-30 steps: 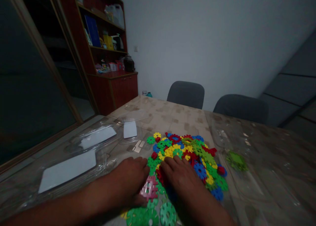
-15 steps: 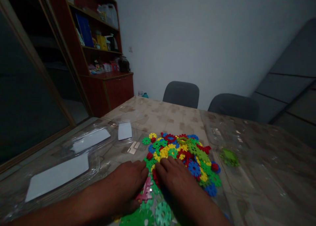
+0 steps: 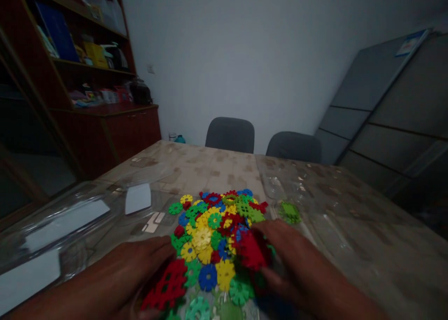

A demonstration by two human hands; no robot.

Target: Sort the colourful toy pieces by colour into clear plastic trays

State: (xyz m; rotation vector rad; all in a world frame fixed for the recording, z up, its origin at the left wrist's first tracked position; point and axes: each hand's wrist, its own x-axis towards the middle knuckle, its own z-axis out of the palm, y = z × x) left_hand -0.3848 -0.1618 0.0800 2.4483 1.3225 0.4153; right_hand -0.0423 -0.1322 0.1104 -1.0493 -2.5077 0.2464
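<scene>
A heap of plastic interlocking pieces (image 3: 203, 236), notched discs and lattice squares in red, yellow, green and blue, lies on the table in front of me. On its left side my left hand (image 3: 140, 268) has fingers and thumb around a red lattice piece (image 3: 166, 285). My right hand (image 3: 290, 259), over the right side of the heap, grips a red plastic piece (image 3: 252, 250) between thumb and fingers; its outline is blurred. Between my hands lie a blue notched disc (image 3: 207, 278) and a yellow piece (image 3: 225, 274).
Clear plastic trays with white cards (image 3: 138, 198) lie on the left of the patterned table (image 3: 224, 168). To the right are a green lattice piece (image 3: 290, 211) and more clear packaging (image 3: 329, 236). Two grey chairs (image 3: 230, 134) stand behind the table, a shelf cabinet (image 3: 129, 128) at left.
My hands have moved apart from the middle of the heap, left and right, and each now has a red piece. The view has turned to the right.
</scene>
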